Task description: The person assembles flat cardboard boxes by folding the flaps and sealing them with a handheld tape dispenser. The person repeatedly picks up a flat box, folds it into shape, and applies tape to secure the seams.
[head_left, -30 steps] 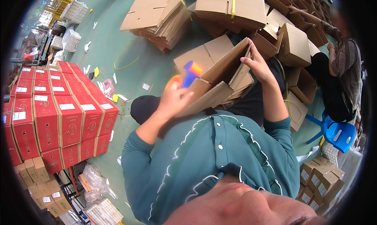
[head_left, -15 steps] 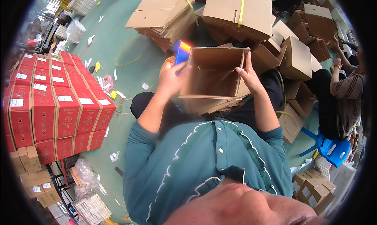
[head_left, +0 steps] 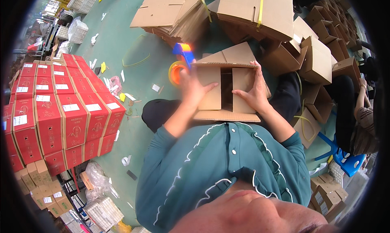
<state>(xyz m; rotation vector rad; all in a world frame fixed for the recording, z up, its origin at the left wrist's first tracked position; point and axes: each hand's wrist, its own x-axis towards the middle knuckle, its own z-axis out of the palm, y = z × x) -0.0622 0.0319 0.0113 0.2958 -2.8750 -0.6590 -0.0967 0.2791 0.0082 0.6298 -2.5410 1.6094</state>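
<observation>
In front of my body is an open cardboard box [head_left: 210,79], its left and right flaps folded inward with a dark gap between them. The front and back flaps stick out. My left hand [head_left: 195,88] is at the box's left side, thumb on the left flap; its other fingers are blurred around a blue tape dispenser [head_left: 185,56] with an orange roll, which overlaps that hand. My right hand [head_left: 256,91] grips the right side, thumb pressing the right flap and fingers along the outer wall.
Strapped stacks of flat cardboard [head_left: 256,11] lie ahead. Opened boxes [head_left: 317,60] crowd the right, near another person's arm [head_left: 361,93] and a blue plastic stool [head_left: 351,162]. Red cartons [head_left: 69,111] are stacked at left. Paper scraps litter the green floor [head_left: 122,38].
The box's left and right flaps have folded inward, covering most of the opening that showed before. Both thumbs have come inward onto them. The tape dispenser remains at my left hand.
</observation>
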